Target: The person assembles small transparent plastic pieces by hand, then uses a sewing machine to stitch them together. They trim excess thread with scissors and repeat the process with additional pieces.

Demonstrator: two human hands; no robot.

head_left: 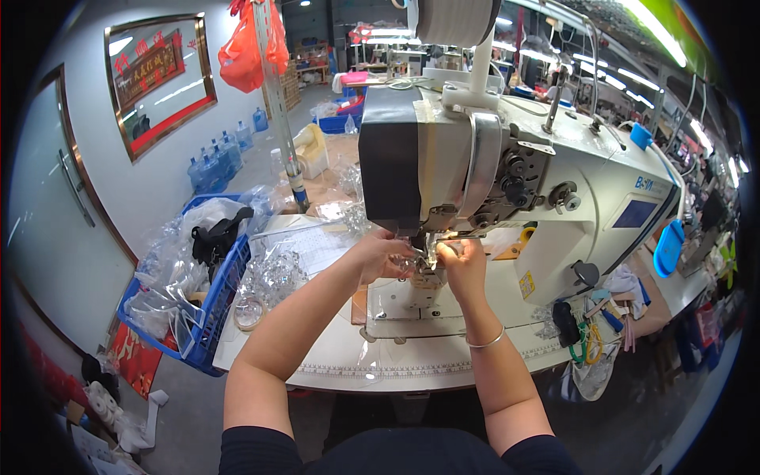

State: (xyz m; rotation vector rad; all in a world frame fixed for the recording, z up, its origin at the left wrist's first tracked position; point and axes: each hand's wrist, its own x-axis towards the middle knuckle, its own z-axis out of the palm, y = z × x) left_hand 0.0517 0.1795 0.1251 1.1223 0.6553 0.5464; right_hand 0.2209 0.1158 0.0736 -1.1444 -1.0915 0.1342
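Observation:
A white industrial sewing machine (546, 214) with a dark front cover stands before me. Both my hands are close to its needle and presser foot (431, 252). My left hand (381, 257) comes in from the left with fingers bent round a glinting piece of clear plastic (406, 267). On the other side of the foot, my right hand (465, 265) is closed, thumb and fingers pinched together; what lies in the pinch is too small to make out. A crumpled heap of clear plastic (273, 277) lies on the table left of my forearm.
A blue basket (229, 305) full of clear plastic and a black strap stands at the left. A tape roll (249, 314) sits on the table's left edge. Scissors with green and yellow handles (590, 344) lie at the right. A thread cone (455, 20) tops the machine.

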